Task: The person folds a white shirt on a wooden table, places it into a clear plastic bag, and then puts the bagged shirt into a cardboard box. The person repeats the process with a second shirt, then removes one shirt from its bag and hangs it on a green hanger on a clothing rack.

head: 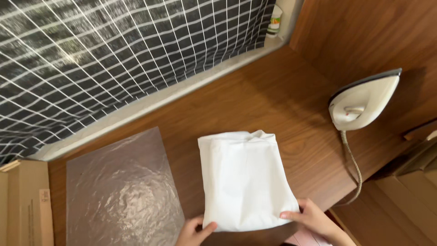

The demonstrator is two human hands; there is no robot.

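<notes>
A folded white cloth (243,180) lies on the brown wooden tabletop (273,100), its near edge at the table's front. My left hand (195,231) grips the cloth's near left corner, thumb on top. At the near right corner my right hand (314,217) pinches the cloth with fingers on its upper side. Both hands are only partly in view at the bottom edge.
A clear crinkled plastic bag (120,191) lies flat left of the cloth. A white electric iron (362,102) stands on end at the right, its cord (354,166) trailing off the table's edge. A black-and-white checked curtain (114,50) hangs behind. A cardboard box (25,205) sits at far left.
</notes>
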